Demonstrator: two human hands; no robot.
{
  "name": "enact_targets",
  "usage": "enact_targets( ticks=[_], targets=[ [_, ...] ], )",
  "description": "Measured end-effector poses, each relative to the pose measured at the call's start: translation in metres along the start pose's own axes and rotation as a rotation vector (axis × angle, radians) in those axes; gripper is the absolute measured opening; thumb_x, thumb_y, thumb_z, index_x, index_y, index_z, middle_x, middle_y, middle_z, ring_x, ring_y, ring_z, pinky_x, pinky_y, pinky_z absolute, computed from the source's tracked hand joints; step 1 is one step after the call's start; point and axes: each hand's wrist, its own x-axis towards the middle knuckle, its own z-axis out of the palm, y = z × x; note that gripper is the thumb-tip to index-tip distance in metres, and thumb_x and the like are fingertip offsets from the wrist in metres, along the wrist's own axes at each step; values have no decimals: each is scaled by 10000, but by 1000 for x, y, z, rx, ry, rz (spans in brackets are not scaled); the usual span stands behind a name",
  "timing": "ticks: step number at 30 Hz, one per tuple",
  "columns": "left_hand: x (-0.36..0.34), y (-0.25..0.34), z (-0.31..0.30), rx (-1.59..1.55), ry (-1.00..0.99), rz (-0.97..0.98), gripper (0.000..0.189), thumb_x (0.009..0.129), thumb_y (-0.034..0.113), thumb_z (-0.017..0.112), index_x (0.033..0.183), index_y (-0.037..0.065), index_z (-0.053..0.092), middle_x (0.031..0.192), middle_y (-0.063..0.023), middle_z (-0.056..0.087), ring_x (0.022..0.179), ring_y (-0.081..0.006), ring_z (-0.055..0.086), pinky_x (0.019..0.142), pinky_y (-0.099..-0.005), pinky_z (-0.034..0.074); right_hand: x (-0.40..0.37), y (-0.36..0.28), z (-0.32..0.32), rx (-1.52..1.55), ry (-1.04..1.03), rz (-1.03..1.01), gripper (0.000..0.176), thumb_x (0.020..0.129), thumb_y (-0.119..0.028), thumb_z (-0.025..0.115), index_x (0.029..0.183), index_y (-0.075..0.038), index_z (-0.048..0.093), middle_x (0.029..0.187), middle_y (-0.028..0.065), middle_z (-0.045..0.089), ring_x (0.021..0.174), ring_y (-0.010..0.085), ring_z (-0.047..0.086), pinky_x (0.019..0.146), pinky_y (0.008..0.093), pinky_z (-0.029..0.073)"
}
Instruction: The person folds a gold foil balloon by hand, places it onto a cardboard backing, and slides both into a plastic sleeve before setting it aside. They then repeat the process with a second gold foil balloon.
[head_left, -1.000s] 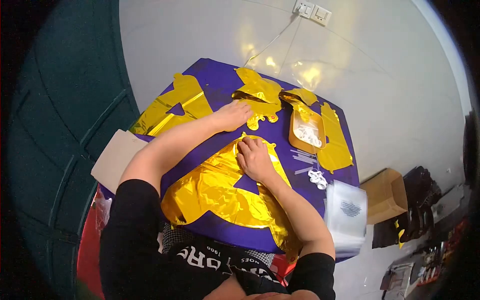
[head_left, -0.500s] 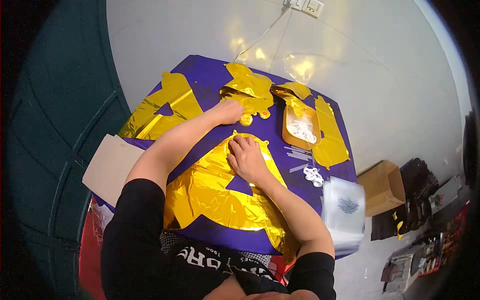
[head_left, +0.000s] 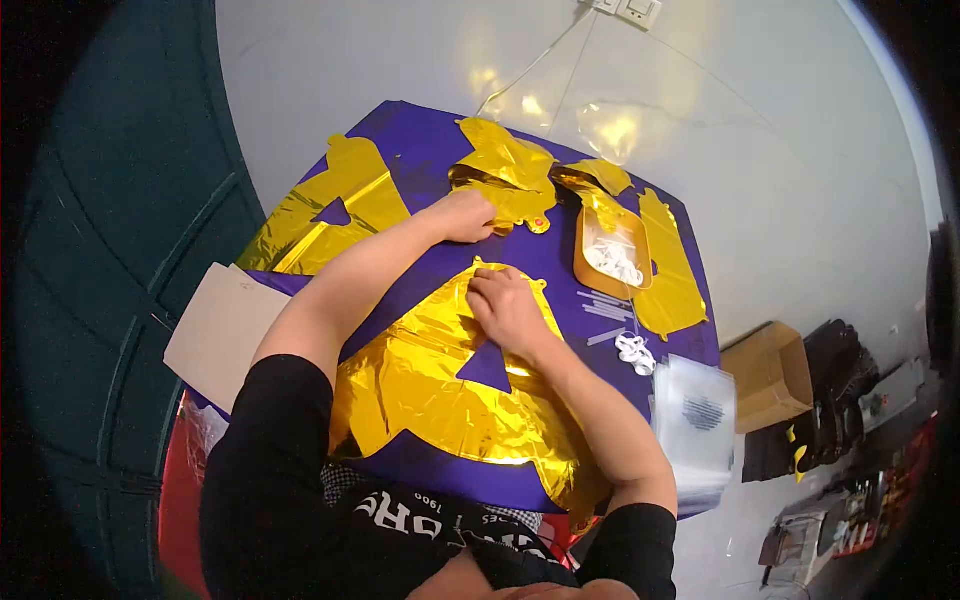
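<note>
A large gold foil balloon shaped like a letter A (head_left: 420,375), flat and wrinkled, lies before me on the purple-covered table. On its narrow upper end rests my right hand (head_left: 507,310), its fingers apart and slightly bent over the foil. My left hand (head_left: 466,215) reaches to the back, fingers curled closed at the edge of another gold foil balloon (head_left: 510,170); the fingertips are partly hidden. This farther balloon is bent and has a small reddish spot by its lower edge.
Another gold foil balloon (head_left: 345,200) lies at the left, near a cardboard sheet (head_left: 225,325). A yellow box (head_left: 583,260) holds white pieces. Nearby are clear straws (head_left: 605,305), a white coil (head_left: 635,353), plastic bags (head_left: 697,420) and another balloon (head_left: 672,275). A cardboard carton (head_left: 770,375) stands beyond the table.
The fingers of my right hand have drawn together a little on the foil. At the back balloon, my left hand has shifted slightly, and the view has tilted a bit.
</note>
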Motion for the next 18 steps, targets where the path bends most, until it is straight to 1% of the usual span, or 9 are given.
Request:
enact_targets(
  ticks=[1,2,4,7,10,13,16,17,18],
  targets=[
    [0,-1,4,-2,31,-30,219,808,212,581,768,11,658,771,-218,643,760,-402,628,688,-465,498,6,4,-6,96,-82,29,195,848,-169,582,957,-29,662,935,144,650,891,344,567,853,403,432],
    [0,-3,8,-4,61,-60,226,815,212,572,764,8,656,769,-221,639,760,-401,627,685,-467,494,7,3,-11,120,61,77,131,835,-103,574,866,-19,669,829,156,652,825,356,583,814,405,454],
    [1,-4,12,-120,111,-131,238,829,210,555,761,0,646,772,-231,627,766,-404,625,682,-475,485,13,21,-7,20,275,67,81,800,-73,591,764,-8,622,823,164,638,816,369,570,784,435,445],
    [3,-7,10,-274,151,-209,244,842,207,538,773,-8,631,788,-241,616,778,-407,623,673,-478,475,30,49,-9,-107,316,155,47,773,-3,606,812,-11,631,883,169,636,880,367,563,811,427,446],
    [3,-10,9,-293,147,-211,234,849,199,534,787,-9,619,804,-240,617,790,-413,620,669,-474,474,46,71,-3,-200,474,74,56,767,5,606,822,6,618,999,186,628,1023,367,534,897,409,413],
    [1,-7,5,-286,138,-215,218,851,191,536,807,-9,613,819,-236,622,801,-415,620,674,-470,478,64,86,4,-218,487,28,57,784,-15,623,829,17,611,995,210,628,978,357,584,868,408,446],
    [2,-6,3,-366,115,-281,211,852,192,541,831,-8,608,843,-238,623,820,-415,620,682,-466,482,77,69,0,221,414,495,91,807,-46,642,877,13,642,979,223,642,866,356,634,799,419,489],
    [2,-6,3,-405,104,-311,211,852,194,543,838,-7,606,852,-240,623,827,-415,619,684,-465,483,79,81,11,112,525,397,145,824,-91,659,934,3,673,955,229,666,763,350,657,719,426,511],
    [2,-8,4,-374,115,-272,196,850,182,543,852,-1,614,861,-234,629,832,-413,621,691,-461,486,81,86,13,122,472,384,150,825,-104,659,934,-3,682,930,224,672,772,344,662,717,420,511]
  ],
)
